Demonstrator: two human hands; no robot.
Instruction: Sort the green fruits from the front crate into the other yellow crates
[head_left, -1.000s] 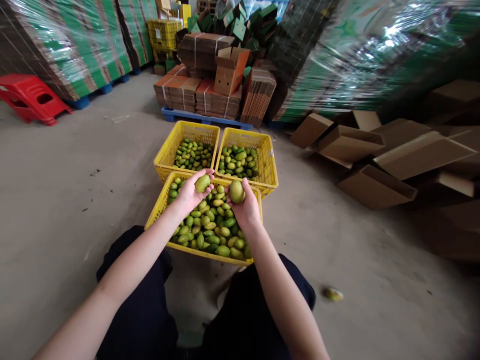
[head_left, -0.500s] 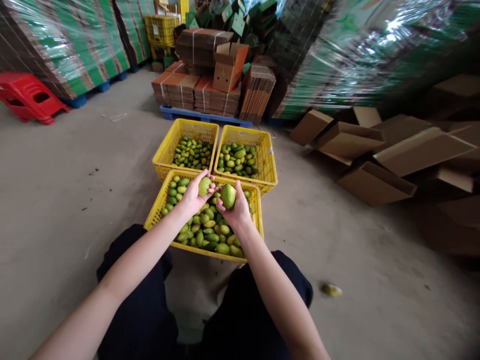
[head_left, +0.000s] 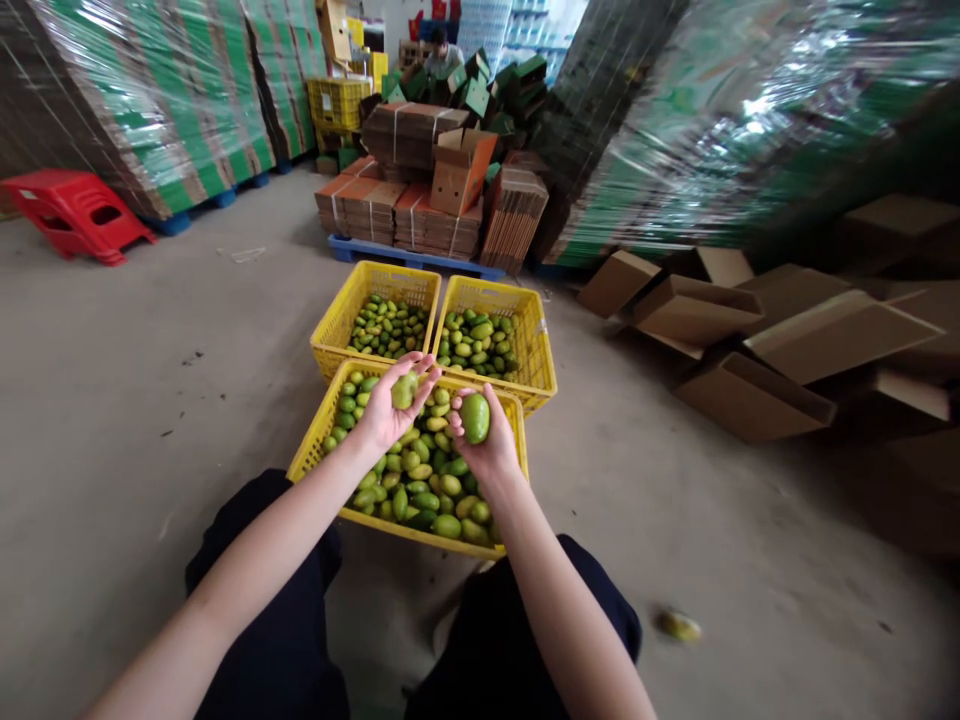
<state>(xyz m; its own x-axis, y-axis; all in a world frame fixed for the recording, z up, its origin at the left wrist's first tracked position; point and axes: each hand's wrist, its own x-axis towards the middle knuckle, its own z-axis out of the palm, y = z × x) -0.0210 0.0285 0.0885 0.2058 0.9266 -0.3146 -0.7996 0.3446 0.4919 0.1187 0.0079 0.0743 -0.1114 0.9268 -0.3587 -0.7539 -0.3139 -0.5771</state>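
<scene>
My left hand (head_left: 388,405) cradles a yellowish-green mango (head_left: 405,391), palm turned up and fingertips stretched past the fruit. Closed around a greener mango (head_left: 475,418) is my right hand (head_left: 491,450), a little nearer to me. Both hands are above the near yellow crate (head_left: 315,440), which is full of green and yellowish mangoes (head_left: 424,500). Behind it, side by side, stand a left yellow crate (head_left: 334,320) and a right yellow crate (head_left: 541,340), each partly filled with the same kind of fruit. My hands and forearms hide part of the near crate.
Flattened cartons (head_left: 442,230) are stacked on a blue pallet (head_left: 375,250) ahead. Empty cardboard boxes (head_left: 705,300) lie to the right. A red stool (head_left: 82,215) stands at left. One fruit (head_left: 679,625) lies on the floor. A person (head_left: 444,52) is at the back.
My hands have drawn slightly apart, each still with its mango; the right one shifted right and closer to me. The view has tilted up, bringing a person at the back into sight.
</scene>
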